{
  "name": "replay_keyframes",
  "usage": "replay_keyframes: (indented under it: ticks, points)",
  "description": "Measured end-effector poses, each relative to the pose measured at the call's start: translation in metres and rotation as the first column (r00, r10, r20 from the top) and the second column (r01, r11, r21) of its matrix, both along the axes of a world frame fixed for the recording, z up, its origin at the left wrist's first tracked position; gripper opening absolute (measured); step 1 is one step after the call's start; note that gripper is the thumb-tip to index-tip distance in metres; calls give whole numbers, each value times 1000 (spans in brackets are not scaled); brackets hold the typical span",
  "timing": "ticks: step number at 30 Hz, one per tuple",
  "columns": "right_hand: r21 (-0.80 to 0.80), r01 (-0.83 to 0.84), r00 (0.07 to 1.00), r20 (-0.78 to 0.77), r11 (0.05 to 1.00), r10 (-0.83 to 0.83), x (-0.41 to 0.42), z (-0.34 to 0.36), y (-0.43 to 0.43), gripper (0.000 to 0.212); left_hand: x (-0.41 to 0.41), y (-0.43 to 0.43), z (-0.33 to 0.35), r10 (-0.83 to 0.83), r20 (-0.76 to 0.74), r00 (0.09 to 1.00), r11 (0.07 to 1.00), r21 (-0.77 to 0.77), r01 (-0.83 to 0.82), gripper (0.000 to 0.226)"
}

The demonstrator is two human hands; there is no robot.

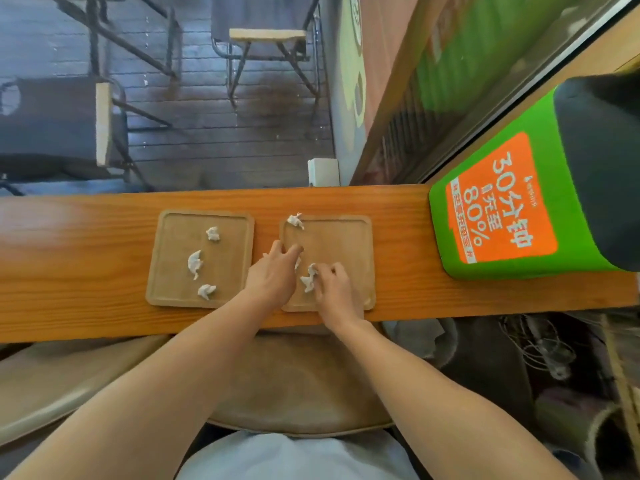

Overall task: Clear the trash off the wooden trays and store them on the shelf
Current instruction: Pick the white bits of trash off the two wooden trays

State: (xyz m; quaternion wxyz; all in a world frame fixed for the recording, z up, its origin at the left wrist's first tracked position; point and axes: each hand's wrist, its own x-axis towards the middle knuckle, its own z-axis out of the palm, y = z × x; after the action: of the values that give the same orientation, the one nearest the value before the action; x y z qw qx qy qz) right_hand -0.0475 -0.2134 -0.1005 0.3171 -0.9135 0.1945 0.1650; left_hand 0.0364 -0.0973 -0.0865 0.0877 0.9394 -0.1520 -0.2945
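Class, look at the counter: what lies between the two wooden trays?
Only a bare strip of counter separates the left tray from the right tray; nearer the person, the left hand crosses it. The head view shows this.

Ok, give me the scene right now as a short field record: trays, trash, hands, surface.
surface: long orange-brown wooden counter
left tray: square light wooden tray, three crumpled white paper scraps on it, e.g.
right tray: square light wooden tray, one white paper scrap on its far-left corner
left hand: over the right tray's left edge, fingers curled; a bit of white shows beneath
right hand: pinching a crumpled white scrap on the right tray
nearby: green and orange printed box at the counter's right end
shelf: not visible
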Motion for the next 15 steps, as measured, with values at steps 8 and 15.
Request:
replay_keyframes:
  ticks: [8, 15]
  points:
    - [36, -143, 990, -7, 989, 143, 26, -18, -20, 44, 7, -6, -22, 4, 34, 999, 998, -70, -2, 23]
    - [120, -141, 987, -62, 983, 149, 39, -24, -24, 19, 12, -8, -24, 80, -43, 996, 995, -55, -82, 13]
